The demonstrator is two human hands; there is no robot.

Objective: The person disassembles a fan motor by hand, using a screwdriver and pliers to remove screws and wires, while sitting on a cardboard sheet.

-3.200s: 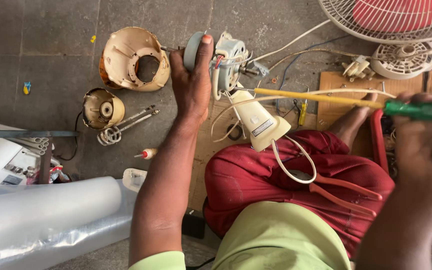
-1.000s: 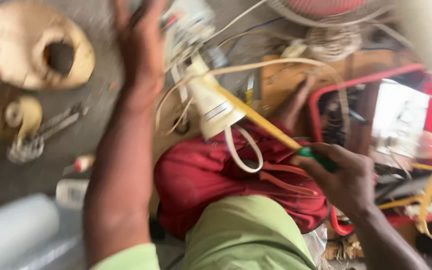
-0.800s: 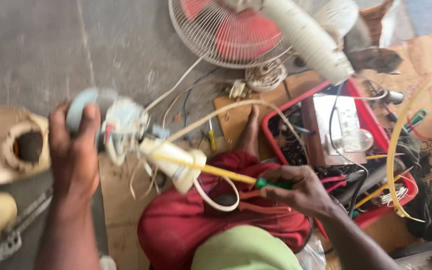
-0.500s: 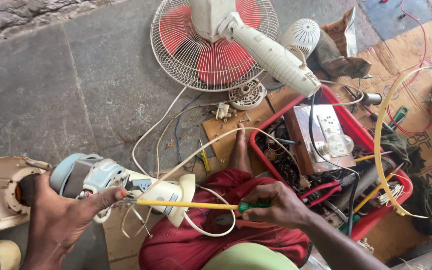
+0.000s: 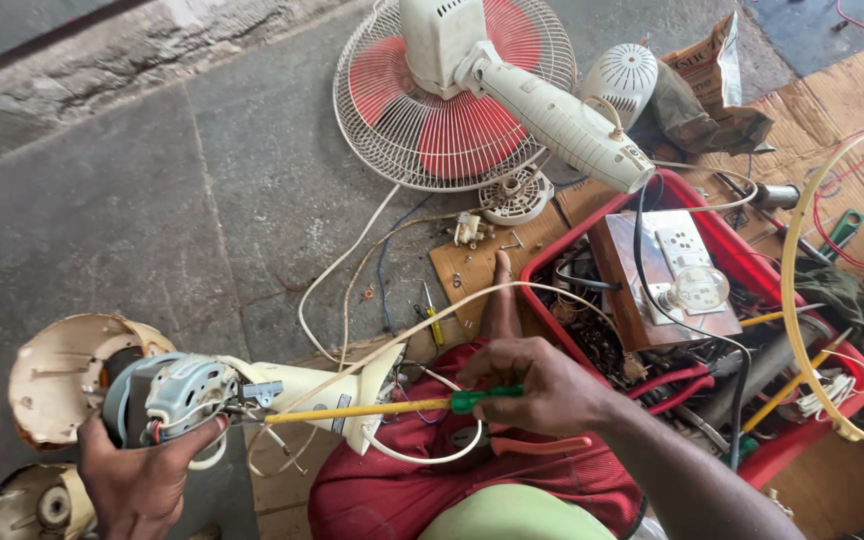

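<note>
From the head camera, looking down, the left hand (image 5: 142,475) is wrapped around a fan motor (image 5: 167,395) at the bottom left, with the thumb and fingers closed on its grey and blue metal body. A cream plastic neck piece (image 5: 337,385) sticks out of the motor toward the right, and thin white wires (image 5: 422,320) loop out of it. The right hand (image 5: 542,385) is shut tight on the green handle of a screwdriver (image 5: 372,408). The long yellow shaft of the screwdriver points left, and its tip sits right at the motor, near the left thumb. The two hands are apart, with the screwdriver lying between them. Both hands are above the person's lap, which is covered in red cloth (image 5: 452,480). Just behind the motor on the left lies a round cream shell (image 5: 57,375), and another round cream part (image 5: 37,505) is in the bottom left corner. Farther up on the grey stone floor (image 5: 152,200) lies a table fan (image 5: 457,90) with a wire cage, red blades and a white stand. A small white round grille (image 5: 517,195) rests next to it. On the right is a red plastic tray (image 5: 837,415) full of wires and tools. Inside it sits a wooden box with a white socket plate and a clear light bulb (image 5: 697,290). A bare foot (image 5: 500,300) pokes out beside the tray. Brown cardboard (image 5: 852,110) lies under the tray.
</note>
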